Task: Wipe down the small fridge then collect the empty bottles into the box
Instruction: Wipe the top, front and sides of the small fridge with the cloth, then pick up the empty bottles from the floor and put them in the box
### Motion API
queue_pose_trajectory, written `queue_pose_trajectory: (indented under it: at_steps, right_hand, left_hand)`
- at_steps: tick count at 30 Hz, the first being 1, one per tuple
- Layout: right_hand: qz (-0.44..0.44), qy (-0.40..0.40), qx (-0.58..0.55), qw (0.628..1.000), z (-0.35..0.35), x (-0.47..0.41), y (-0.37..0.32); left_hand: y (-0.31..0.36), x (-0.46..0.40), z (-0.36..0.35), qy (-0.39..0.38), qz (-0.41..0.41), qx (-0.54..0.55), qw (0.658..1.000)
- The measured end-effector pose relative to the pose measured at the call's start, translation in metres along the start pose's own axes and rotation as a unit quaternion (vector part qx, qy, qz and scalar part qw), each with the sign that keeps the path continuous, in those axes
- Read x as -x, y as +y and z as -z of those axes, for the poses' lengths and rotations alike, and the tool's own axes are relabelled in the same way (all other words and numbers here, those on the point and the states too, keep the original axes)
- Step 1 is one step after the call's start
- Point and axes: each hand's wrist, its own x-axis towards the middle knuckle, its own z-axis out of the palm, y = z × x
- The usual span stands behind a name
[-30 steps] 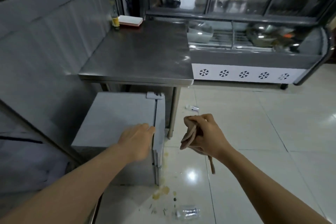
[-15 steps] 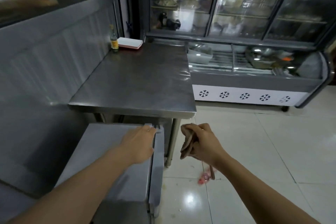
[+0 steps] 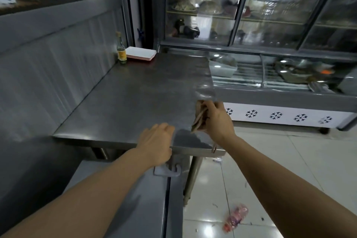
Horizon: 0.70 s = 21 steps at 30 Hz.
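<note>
The right hand (image 3: 216, 119) grips a limp brown cloth (image 3: 200, 118) over a brushed, dull-sheened steel table (image 3: 135, 98), beneath which lie a matt grey metal fridge (image 3: 123, 199), glossy floor tiles (image 3: 309, 160) and a crinkled clear plastic bottle (image 3: 235, 217).

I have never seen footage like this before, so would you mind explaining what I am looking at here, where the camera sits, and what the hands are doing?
There is no machine here: a person wears a wide-angle camera on the head, looking forward and down, so you see their own two arms. This is the only view.

The left hand hangs in front of the near edge of the steel table, above the small fridge that stands under and in front of it; its fingers look loosely curled, and I cannot tell whether it touches anything. The right hand grips a brownish cloth, bunched up.

On the table's far corner stand a bottle and a stack of trays. On the floor to the right lies a crumpled plastic bottle. Behind is a glass display fridge.
</note>
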Motion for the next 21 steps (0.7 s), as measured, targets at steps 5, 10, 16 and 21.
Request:
queue_pose_trajectory:
  at_steps: [5, 10, 16, 21]
  right_hand:
    - [-0.013, -0.114, 0.029, 0.993, -0.042, -0.035, 0.025]
    - [-0.01, -0.21, 0.037, 0.977, -0.049, -0.016, 0.029]
    - [0.026, -0.216, 0.046, 0.975, -0.023, 0.028, 0.001]
    - [0.049, -0.245, 0.047, 0.967, 0.004, 0.073, -0.038]
  left_hand:
    - [-0.01, -0.022, -0.016, -0.004, 0.008, -0.005, 1.0]
    - [-0.014, -0.022, -0.026, -0.008, 0.017, -0.009, 1.0]
    - [-0.009, -0.002, -0.018, -0.018, 0.022, 0.006, 1.0]
    - [-0.006, 0.049, 0.002, -0.016, 0.046, 0.012, 0.999]
